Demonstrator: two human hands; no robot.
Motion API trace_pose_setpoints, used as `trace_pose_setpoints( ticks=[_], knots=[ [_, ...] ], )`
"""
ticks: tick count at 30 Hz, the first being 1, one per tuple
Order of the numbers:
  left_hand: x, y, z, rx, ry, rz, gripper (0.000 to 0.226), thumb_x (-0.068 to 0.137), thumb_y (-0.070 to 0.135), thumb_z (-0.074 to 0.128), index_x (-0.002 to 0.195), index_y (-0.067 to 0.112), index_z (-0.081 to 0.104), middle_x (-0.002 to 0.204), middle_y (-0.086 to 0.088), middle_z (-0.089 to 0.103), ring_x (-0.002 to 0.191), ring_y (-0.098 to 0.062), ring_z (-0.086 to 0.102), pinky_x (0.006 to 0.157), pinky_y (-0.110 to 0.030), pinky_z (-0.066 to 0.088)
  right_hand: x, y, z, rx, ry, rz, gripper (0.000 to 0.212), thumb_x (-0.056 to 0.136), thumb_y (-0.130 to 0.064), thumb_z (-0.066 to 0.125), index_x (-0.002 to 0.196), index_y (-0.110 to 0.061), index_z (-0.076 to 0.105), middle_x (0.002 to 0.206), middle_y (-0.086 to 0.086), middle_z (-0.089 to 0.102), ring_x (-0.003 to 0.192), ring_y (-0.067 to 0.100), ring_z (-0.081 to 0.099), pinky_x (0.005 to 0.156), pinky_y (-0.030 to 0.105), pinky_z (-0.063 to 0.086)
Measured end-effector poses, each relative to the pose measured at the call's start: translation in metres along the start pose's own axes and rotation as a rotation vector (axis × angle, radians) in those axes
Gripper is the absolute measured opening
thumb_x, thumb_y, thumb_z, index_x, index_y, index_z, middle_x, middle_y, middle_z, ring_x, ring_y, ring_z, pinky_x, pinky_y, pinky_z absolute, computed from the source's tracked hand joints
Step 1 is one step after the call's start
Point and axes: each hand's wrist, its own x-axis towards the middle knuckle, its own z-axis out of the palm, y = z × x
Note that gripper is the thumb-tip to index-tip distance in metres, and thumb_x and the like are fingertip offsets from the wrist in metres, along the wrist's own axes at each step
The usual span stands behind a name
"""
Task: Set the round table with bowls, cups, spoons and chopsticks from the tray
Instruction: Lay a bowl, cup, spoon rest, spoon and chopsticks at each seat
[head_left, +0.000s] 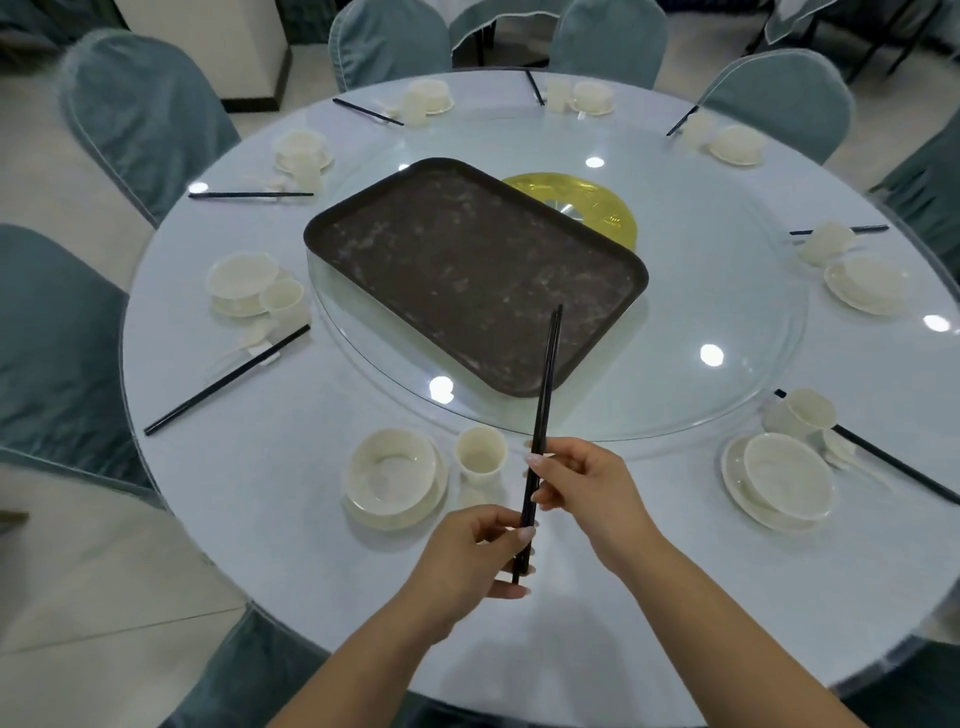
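Both hands are on one pair of long black chopsticks (543, 415), held up over the 6 o'clock edge of the round glass-topped table (311, 561). The left hand (467, 551) pinches the thick lower end between thumb and fingers, and the right hand (582, 483) pinches the pair a bit higher up. The tips point toward 12 o'clock, over the near corner of the dark brown rectangular plastic tray (467, 270), which sits on the clear glass turntable (701, 374) mid-table. Just left of the hands, at about 7 o'clock, are a cream bowl on a saucer (392, 473) and a cream cup (480, 452) beside it. More cream place settings with black chopsticks ring the rim.
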Motion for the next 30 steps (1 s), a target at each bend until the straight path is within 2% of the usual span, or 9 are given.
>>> trace_pose_setpoints(
  ticks=[10,18,20,22,25,27,30],
  knots=[
    [0.000,-0.002,0.003,0.090,-0.028,-0.013,0.010,0.090,0.021,0.068,0.094,0.012,0.071,0.081,-0.012,0.073,0.074,-0.024,0.072,0.064,-0.032,0.058,-0.008,0.015,-0.002,0.033,-0.013,0.057,0.007,0.090,-0.018,0.068,0.092,-0.015,0.074,0.077,0.011,0.072,0.058,0.015,0.065,0.058,0.021,0.053],
    [0.005,-0.016,0.010,0.148,-0.004,-0.083,0.012,0.091,0.023,0.067,0.096,0.012,0.070,0.082,-0.010,0.073,0.077,-0.023,0.072,0.067,-0.033,0.060,-0.001,0.027,-0.009,0.015,-0.058,0.158,0.010,0.088,-0.021,0.071,0.089,-0.011,0.073,0.069,0.004,0.071,0.060,0.019,0.069,0.057,0.023,0.053],
    [0.007,-0.025,0.011,0.258,0.036,-0.088,0.012,0.091,0.024,0.066,0.096,0.014,0.070,0.083,-0.006,0.073,0.073,-0.018,0.072,0.067,-0.034,0.061,0.000,0.034,-0.010,0.015,-0.078,0.198,0.011,0.088,-0.020,0.070,0.089,-0.009,0.072,0.069,0.005,0.070,0.061,0.019,0.069,0.057,0.023,0.052],
    [0.009,-0.035,0.011,0.469,0.100,-0.063,0.015,0.090,0.029,0.066,0.097,0.016,0.071,0.084,-0.001,0.071,0.068,-0.012,0.070,0.066,-0.033,0.061,0.001,0.043,-0.008,0.010,-0.100,0.247,0.013,0.090,-0.018,0.068,0.090,-0.005,0.072,0.070,0.006,0.069,0.062,0.020,0.070,0.058,0.023,0.053],
    [0.014,-0.046,0.010,0.802,0.186,-0.010,0.030,0.089,0.043,0.063,0.109,0.021,0.068,0.089,0.007,0.069,0.070,-0.009,0.068,0.072,-0.027,0.059,0.000,0.060,-0.004,-0.019,-0.138,0.323,0.016,0.091,-0.016,0.066,0.091,0.000,0.070,0.068,0.009,0.067,0.062,0.020,0.070,0.059,0.024,0.053],
    [0.018,-0.051,0.009,0.896,0.230,-0.004,0.038,0.089,0.048,0.062,0.117,0.023,0.065,0.091,0.009,0.066,0.076,-0.010,0.067,0.078,-0.026,0.056,-0.001,0.069,-0.001,-0.022,-0.157,0.369,0.016,0.092,-0.013,0.065,0.092,0.002,0.070,0.062,0.007,0.066,0.060,0.021,0.070,0.059,0.025,0.054],
    [0.024,-0.056,0.007,0.940,0.249,-0.024,0.039,0.088,0.048,0.063,0.118,0.022,0.064,0.090,0.008,0.066,0.078,-0.010,0.067,0.080,-0.026,0.055,0.001,0.077,0.002,-0.028,-0.144,0.417,0.016,0.092,-0.011,0.064,0.090,0.004,0.068,0.060,0.009,0.065,0.058,0.022,0.070,0.058,0.025,0.055]
  ],
)
